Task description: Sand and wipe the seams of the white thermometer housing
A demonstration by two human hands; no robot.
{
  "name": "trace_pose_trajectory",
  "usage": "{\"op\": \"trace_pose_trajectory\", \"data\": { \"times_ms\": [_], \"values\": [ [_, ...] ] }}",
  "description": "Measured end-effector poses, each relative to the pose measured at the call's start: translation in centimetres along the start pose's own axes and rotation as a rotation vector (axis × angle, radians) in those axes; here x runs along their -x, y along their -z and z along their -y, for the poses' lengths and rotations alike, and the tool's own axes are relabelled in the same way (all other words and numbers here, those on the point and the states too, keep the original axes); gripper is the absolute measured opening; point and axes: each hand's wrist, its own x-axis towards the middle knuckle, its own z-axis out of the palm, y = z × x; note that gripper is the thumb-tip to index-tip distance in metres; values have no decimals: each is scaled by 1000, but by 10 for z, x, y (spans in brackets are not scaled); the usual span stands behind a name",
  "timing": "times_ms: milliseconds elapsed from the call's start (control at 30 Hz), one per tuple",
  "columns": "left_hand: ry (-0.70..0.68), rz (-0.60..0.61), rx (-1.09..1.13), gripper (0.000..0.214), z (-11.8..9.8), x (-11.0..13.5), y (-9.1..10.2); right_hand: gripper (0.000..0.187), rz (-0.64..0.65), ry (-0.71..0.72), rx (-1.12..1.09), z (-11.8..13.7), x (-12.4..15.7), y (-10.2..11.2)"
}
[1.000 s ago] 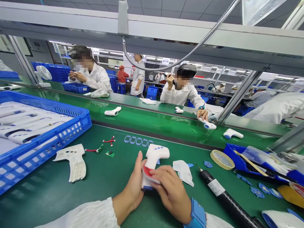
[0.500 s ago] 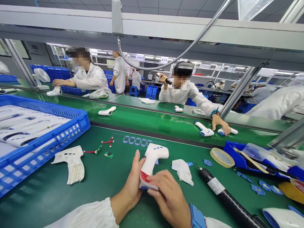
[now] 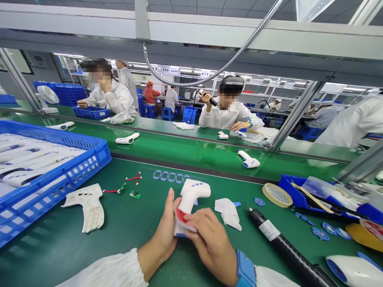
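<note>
While both my hands close around a white plastic thermometer, it sits near the front edge of the green worktop, just right of the middle. My left hand stands on its side with the thumb upright along the thermometer, and its other fingers are hidden behind. My right hand, with a blue wristband, curls over the lower end beside a red patch. Neither hand is open; both have hold of the thermometer. Its long axis slants from the lower end, between my palms, up to the rounded head, which points away from me and to the right, clear of my fingers and on my right hand's side.

A blue crate of white parts fills the worktop's left edge, with a white shell just beside it. Two small circuit boards lie near the far edge, by a row of blue rings. To my right are a scrap of white paper, a black electric screwdriver, a roll of tape and a blue tray. Beyond the worktop, more thermometers lie on a green belt.
</note>
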Motion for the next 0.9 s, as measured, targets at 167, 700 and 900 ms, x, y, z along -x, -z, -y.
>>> {"op": "trace_pose_trajectory", "data": {
  "times_ms": [167, 700, 900],
  "values": [
    [-56, 38, -8, 55, -1, 1, -3, 19, -1, 39, 21, -4, -1, 1],
    [-24, 15, -9, 56, 1, 2, 0, 17, 9, 27, -55, -1, -2, 2],
    [-12, 0, -22, 59, -1, 2, -1, 14, 20, 11, -83, -1, 0, 2]
  ]
}}
